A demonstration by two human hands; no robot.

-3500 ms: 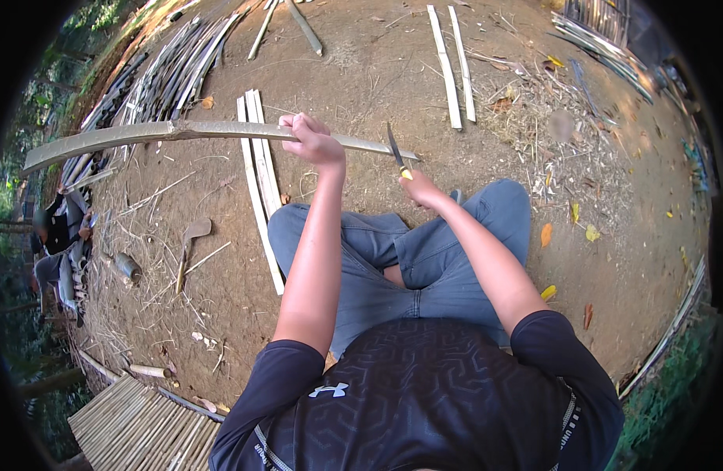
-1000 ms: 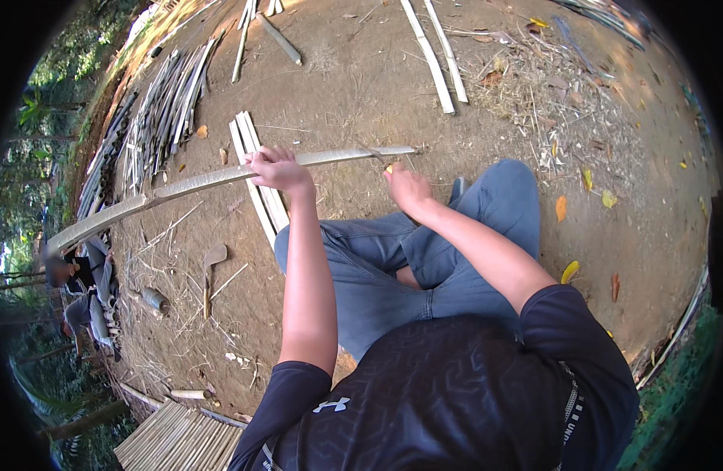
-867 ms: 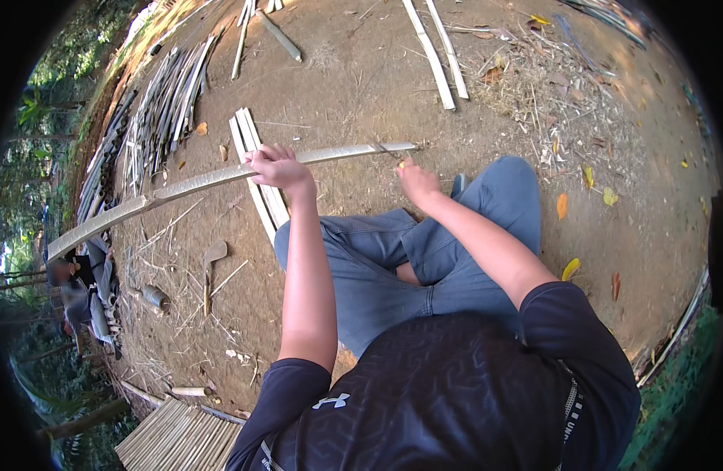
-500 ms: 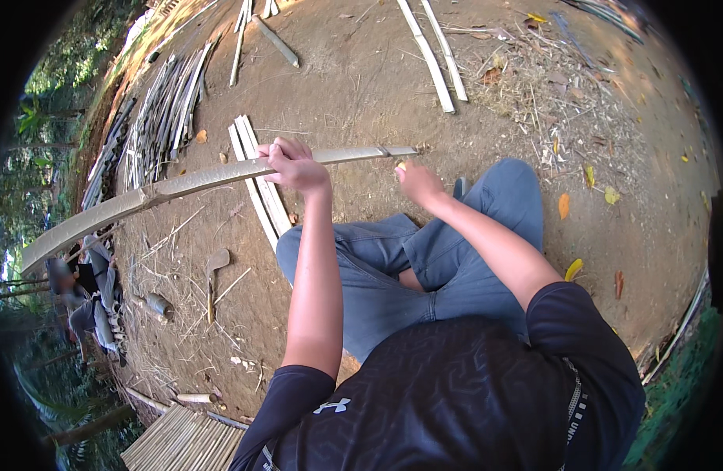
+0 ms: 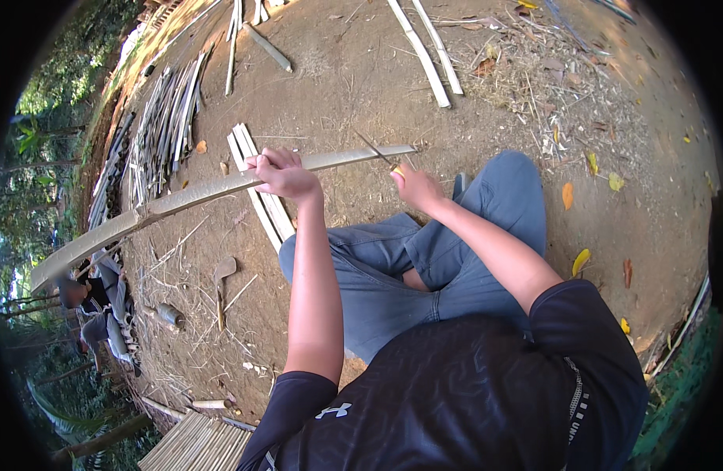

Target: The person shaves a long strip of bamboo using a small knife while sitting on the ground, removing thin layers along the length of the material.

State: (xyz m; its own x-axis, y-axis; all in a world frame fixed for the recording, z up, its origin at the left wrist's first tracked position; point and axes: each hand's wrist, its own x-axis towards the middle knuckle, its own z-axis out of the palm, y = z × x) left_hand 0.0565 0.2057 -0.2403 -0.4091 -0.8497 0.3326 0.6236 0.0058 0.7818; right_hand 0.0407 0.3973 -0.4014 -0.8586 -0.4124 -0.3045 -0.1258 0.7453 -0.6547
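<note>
A long split bamboo strip (image 5: 190, 185) runs from the far left across to the right in front of my knees. My left hand (image 5: 287, 174) is closed round it, right of its middle. In my right hand (image 5: 418, 188) is a knife (image 5: 375, 147), gripped by its yellowish handle. Its thin dark blade slants up and left across the strip, close to the strip's right end. Whether the edge bites into the bamboo I cannot tell.
Pale bamboo slats (image 5: 259, 188) lie beyond my left knee, with a bundle of sticks (image 5: 161, 129) farther off. A flat-bladed tool (image 5: 223, 275) and a dark cylindrical object (image 5: 170, 315) rest on the ground at left. Another person (image 5: 102, 306) sits at far left.
The knife blade now shows plainly across the strip, where it was hard to make out before. My left hand and the strip have shifted slightly left and down on the right part.
</note>
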